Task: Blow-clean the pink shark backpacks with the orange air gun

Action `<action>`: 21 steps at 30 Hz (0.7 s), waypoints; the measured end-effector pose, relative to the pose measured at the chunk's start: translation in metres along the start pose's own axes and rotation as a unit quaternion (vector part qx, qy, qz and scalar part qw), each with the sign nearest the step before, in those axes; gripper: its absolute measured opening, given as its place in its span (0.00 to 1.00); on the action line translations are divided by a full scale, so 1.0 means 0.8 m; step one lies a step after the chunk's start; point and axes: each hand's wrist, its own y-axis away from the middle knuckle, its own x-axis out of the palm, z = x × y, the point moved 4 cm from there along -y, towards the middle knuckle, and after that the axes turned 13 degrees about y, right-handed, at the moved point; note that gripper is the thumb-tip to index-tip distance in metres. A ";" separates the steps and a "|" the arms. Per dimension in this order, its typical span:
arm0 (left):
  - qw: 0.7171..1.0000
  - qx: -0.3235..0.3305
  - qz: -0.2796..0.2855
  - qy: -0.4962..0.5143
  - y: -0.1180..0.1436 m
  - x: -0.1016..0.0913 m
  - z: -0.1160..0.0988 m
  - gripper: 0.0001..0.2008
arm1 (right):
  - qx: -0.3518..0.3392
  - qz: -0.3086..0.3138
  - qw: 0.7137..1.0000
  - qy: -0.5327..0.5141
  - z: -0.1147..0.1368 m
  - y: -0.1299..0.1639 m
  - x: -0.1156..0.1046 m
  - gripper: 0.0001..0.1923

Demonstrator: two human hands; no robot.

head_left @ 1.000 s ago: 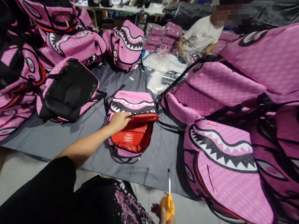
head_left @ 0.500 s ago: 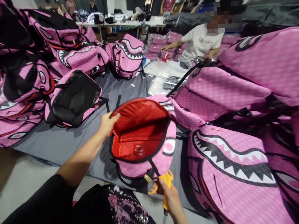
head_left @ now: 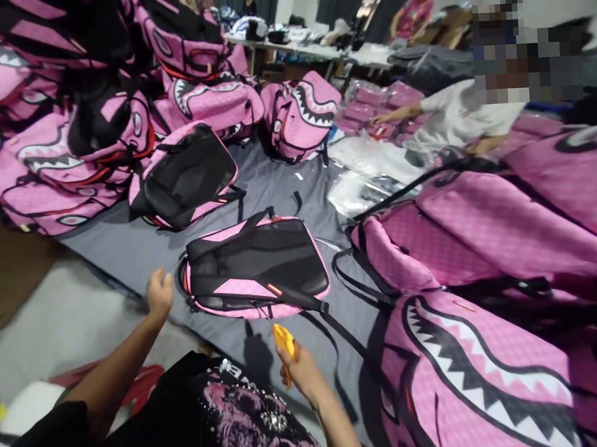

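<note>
A pink backpack (head_left: 255, 266) lies face down on the grey cloth (head_left: 130, 249), its black back panel and straps up. My left hand (head_left: 159, 294) hovers just left of it, fingers curled, holding nothing. My right hand (head_left: 299, 370) is below the backpack and grips yellow-handled scissors (head_left: 284, 341), whose tip points up at the bag's lower edge.
Pink shark-mouth backpacks are piled at the left (head_left: 49, 150), back (head_left: 303, 113) and right (head_left: 486, 374). Another bag (head_left: 183, 179) lies back-up behind mine. A person in a white shirt (head_left: 453, 118) works at the far right among wrapped pink packs (head_left: 377, 102).
The backpack, held open showing its red lining, has been flipped and laid face down. My left hand let go of it. My right hand with the scissors moved up toward the bag.
</note>
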 end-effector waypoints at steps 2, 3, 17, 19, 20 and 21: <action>0.980 0.159 0.039 -0.113 -0.012 0.028 -0.035 0.31 | -0.007 0.003 1.000 0.010 0.001 0.006 0.005 0.32; 0.953 0.227 0.084 -0.182 -0.017 0.053 -0.052 0.37 | -0.014 0.005 1.000 0.016 0.007 0.015 0.002 0.32; 0.920 0.076 0.334 -0.190 0.005 0.072 -0.015 0.22 | 0.001 -0.150 0.986 0.078 0.107 -0.007 -0.130 0.28; 0.938 0.011 0.341 -0.054 0.008 0.067 -0.009 0.22 | 0.004 -0.122 0.981 0.148 0.128 -0.038 -0.114 0.26; 0.942 -0.012 0.336 0.013 0.004 0.068 -0.007 0.23 | -0.014 -0.066 0.981 0.184 0.140 -0.045 -0.099 0.26; 0.938 -0.039 0.336 0.075 0.000 0.070 -0.005 0.25 | -0.040 0.006 0.977 0.212 0.152 -0.045 -0.082 0.27</action>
